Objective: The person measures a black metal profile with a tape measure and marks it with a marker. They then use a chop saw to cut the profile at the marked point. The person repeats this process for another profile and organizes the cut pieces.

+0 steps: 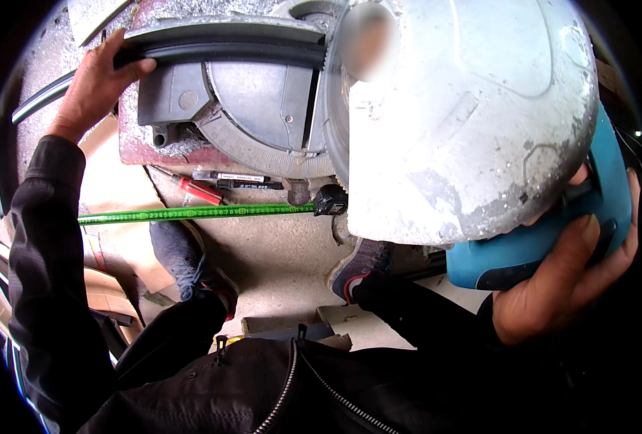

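Observation:
My left hand (97, 87) grips a long black profile strip (241, 53), thumb in front and fingers behind. The strip lies along the fence (227, 27) of a mitre saw, across its grey table (256, 94); its other end sticks out past my wrist. On the right, my right hand (559, 286) is wrapped round the saw's teal handle (505, 257). The big scuffed grey blade guard (473, 130) hides part of those fingers, the blade and the strip's right end.
Below the saw, a green tape measure (198, 213) is pulled out from its black case (330, 200). Nearby lie a red-handled tool (201, 189) and two markers (249, 184). Metal shavings litter the bench (129, 137). Cardboard (122, 188) and my shoes (180, 257) are below.

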Motion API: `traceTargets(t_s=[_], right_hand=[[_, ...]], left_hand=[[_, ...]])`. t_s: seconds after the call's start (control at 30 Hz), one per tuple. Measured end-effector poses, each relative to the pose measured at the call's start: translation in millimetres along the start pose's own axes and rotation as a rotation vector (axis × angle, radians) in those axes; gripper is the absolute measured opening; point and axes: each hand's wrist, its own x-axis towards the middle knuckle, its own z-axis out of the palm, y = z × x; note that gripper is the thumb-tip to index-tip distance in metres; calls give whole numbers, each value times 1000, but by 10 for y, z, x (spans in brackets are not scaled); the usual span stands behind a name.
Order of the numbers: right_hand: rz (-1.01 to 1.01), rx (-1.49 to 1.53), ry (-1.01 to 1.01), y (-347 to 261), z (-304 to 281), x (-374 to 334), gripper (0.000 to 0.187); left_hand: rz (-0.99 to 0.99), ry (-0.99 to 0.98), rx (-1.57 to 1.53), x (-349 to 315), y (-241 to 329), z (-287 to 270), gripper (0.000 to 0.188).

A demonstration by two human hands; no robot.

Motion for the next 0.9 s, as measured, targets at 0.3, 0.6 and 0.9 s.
traceTargets(t_s=[0.3,0.6,0.9], right_hand=[[-89,227,-100,4,54,19,55],[-128,329,-26,-15,-4,266,54],[-275,302,81,64,-23,216,58]], left_hand=[[24,36,118,-63,84,-72,52],[-12,114,117,-38,-453,118,71],[-77,40,90,36,-397,209,72]])
